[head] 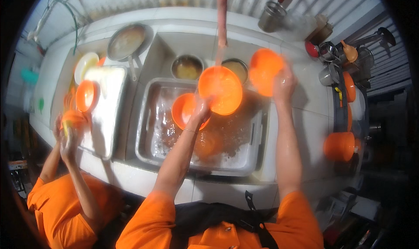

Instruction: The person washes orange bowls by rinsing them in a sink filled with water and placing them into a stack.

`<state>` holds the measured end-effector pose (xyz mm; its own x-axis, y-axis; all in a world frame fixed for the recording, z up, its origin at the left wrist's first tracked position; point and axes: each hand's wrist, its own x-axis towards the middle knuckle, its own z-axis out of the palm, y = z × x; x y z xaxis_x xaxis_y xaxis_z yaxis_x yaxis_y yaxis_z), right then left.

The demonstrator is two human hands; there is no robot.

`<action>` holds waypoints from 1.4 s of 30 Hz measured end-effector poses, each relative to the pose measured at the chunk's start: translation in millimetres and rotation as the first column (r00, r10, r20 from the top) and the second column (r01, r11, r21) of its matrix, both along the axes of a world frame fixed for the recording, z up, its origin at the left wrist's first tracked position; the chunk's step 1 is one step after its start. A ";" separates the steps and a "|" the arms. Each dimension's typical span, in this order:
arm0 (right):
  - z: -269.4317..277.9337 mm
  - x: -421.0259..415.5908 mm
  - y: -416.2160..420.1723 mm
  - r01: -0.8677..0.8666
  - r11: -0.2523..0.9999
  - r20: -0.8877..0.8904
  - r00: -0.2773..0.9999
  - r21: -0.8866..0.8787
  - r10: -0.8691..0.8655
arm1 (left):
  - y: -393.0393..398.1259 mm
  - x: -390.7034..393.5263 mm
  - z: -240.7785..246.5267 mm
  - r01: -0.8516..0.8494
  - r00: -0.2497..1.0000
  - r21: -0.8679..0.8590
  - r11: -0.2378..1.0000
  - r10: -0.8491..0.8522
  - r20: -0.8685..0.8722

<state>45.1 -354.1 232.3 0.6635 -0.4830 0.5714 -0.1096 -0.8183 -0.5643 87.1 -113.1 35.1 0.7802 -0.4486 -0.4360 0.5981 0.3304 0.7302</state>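
My left hand [203, 107] grips the rim of an orange bowl [226, 92], held under water running from a reddish hose [222, 16]. In my right hand [284, 82] is a second orange bowl [264, 73], tilted and blurred, to the right of the stream. Below them sits a large grey plastic tub [147, 144] of water, set in the tiled sink. Another orange bowl [180, 110] floats or rests in the tub, partly behind my left wrist. A blurry orange shape [209, 144] shows under the water.
A co-worker's hands [68, 141] hold an orange item and something yellow at left, beside a white tray [108, 118]. A frying pan [126, 43] lies on the ledge. Two round pans [187, 67] stand behind the tub. Orange containers [339, 146] and metal pots [329, 74] line the right side.
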 end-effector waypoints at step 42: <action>-22.4 -41.3 9.8 -0.096 0.895 -0.100 0.993 -0.435 0.058 | 3.5 39.8 58.9 0.070 0.748 0.439 0.896 -0.339 0.571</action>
